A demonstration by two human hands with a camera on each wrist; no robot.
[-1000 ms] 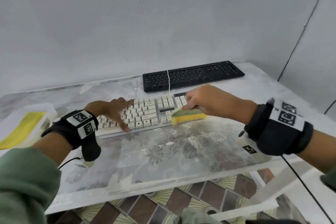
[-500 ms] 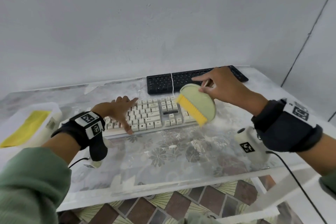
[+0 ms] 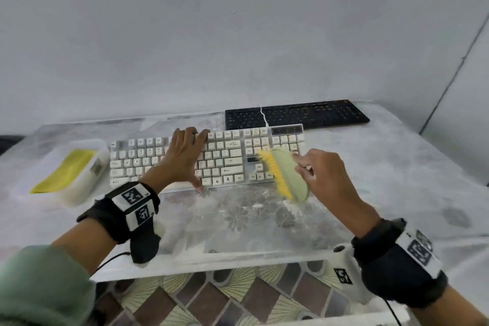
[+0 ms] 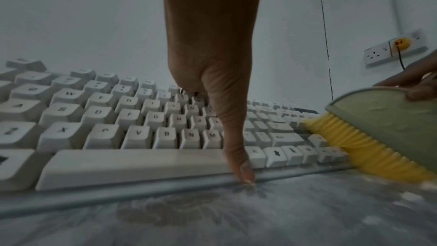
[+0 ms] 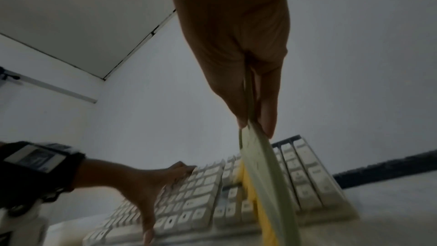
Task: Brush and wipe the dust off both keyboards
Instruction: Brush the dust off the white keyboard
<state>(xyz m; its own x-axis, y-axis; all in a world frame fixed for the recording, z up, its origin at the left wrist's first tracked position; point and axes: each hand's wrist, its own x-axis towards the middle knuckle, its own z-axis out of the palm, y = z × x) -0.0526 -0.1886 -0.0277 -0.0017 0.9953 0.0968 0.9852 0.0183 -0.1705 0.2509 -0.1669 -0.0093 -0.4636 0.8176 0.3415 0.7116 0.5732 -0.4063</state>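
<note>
the right hand (image 3: 321,177), pinching the brush (image 3: 284,176), has brought it back down onto the white keyboard (image 3: 225,151) beside the spread left hand (image 3: 182,156), so brushing probably continues there.

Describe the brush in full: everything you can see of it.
The brush has a flat, pale green, half-round back that looks like plastic and one row of yellow bristles along its straight edge. The right hand pinches its curved rim. It is tilted on edge, bristles facing left, over the right end of the white keyboard, its near end past the keyboard's front edge. Its outline is motion-blurred.
</note>
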